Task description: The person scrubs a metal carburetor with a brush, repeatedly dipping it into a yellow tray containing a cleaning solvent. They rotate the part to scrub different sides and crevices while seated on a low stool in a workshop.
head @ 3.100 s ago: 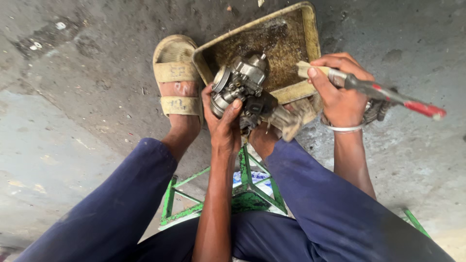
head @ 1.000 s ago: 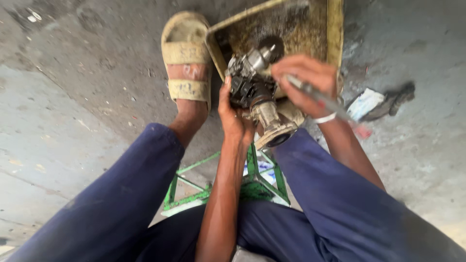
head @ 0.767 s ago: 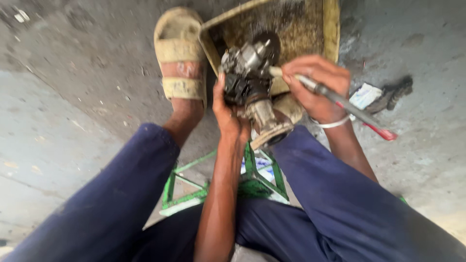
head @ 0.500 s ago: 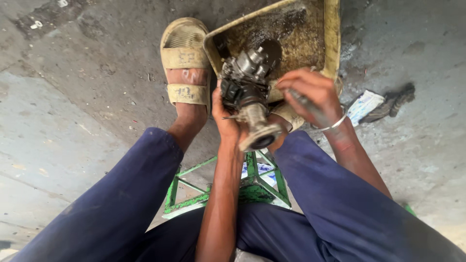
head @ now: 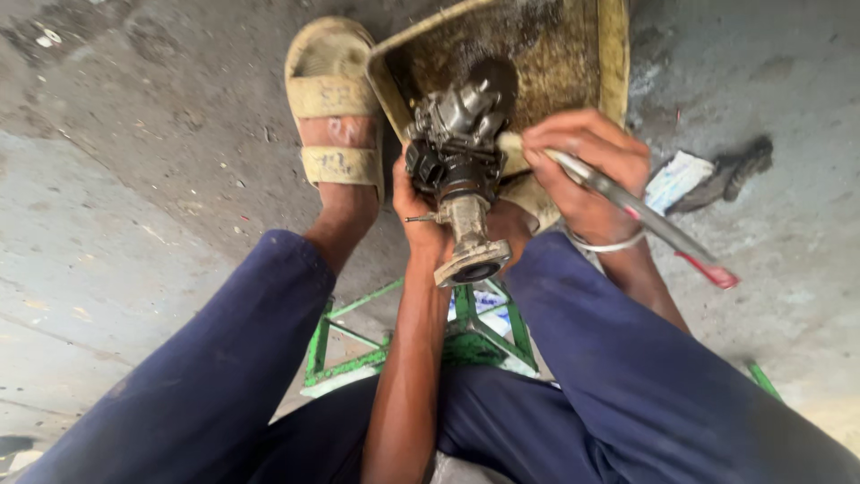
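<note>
Greasy grey metal carburettor [head: 459, 170] gripped in the left hand [head: 419, 215], right hand [head: 587, 170] clamped on a red-handled screwdriver [head: 645, 220] over the grimy yellow tray [head: 612, 54].

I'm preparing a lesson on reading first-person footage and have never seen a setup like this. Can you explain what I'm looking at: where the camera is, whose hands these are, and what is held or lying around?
The camera sits on a seated person's head and looks down past their knees, so both hands are their own. The left hand holds a grimy metal engine part in a closed grip. The right hand grips a long tool with a red tip, pressed against that part. Behind them a dirty yellowish tray lies on the concrete floor. One foot wears a tan sandal. A green metal stool frame shows between the dark blue trouser legs.
</note>
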A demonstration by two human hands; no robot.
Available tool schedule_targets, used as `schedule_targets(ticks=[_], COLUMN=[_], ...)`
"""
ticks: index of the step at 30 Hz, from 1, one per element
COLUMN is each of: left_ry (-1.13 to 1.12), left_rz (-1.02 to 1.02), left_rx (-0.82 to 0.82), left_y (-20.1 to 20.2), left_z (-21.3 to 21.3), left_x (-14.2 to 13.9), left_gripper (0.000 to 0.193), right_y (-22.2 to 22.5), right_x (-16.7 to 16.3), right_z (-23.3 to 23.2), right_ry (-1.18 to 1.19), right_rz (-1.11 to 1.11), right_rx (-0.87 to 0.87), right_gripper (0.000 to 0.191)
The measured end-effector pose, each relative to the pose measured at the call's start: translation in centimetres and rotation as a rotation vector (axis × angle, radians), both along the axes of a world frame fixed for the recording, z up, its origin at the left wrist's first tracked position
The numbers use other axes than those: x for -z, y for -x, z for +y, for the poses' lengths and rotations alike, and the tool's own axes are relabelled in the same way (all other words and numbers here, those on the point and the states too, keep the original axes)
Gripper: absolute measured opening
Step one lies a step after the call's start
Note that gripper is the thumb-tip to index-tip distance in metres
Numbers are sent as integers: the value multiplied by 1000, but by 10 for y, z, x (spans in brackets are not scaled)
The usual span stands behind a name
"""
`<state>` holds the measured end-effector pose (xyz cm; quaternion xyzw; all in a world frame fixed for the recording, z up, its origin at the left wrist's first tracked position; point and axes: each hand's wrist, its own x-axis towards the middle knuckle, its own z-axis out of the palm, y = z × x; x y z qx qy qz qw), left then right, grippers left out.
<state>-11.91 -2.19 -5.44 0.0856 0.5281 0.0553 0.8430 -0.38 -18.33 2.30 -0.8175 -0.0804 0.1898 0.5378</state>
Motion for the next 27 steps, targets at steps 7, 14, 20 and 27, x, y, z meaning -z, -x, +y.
schedule_targets(ticks=[7,14,20,27], left_ry=[95,-25,-23,-121], left_rz=[-101,-74,-46,114], left_rx=[67,53,-6,15], left_y=[-7,-5,-2,-1], left_z=[6,-2,-3,-8], left_x=[-9,-14,-5,-16], left_gripper=[55,51,47,45], right_y=[-4,3,-1,-9], right_x=[-6,3,-3,-13], right_z=[1,14,13,27], right_ry=[2,10,54,-3], right_rz=[-140,-211,-231,-245], right_rx=[-411,-146,-356,-224], right_gripper=[17,13,14,6])
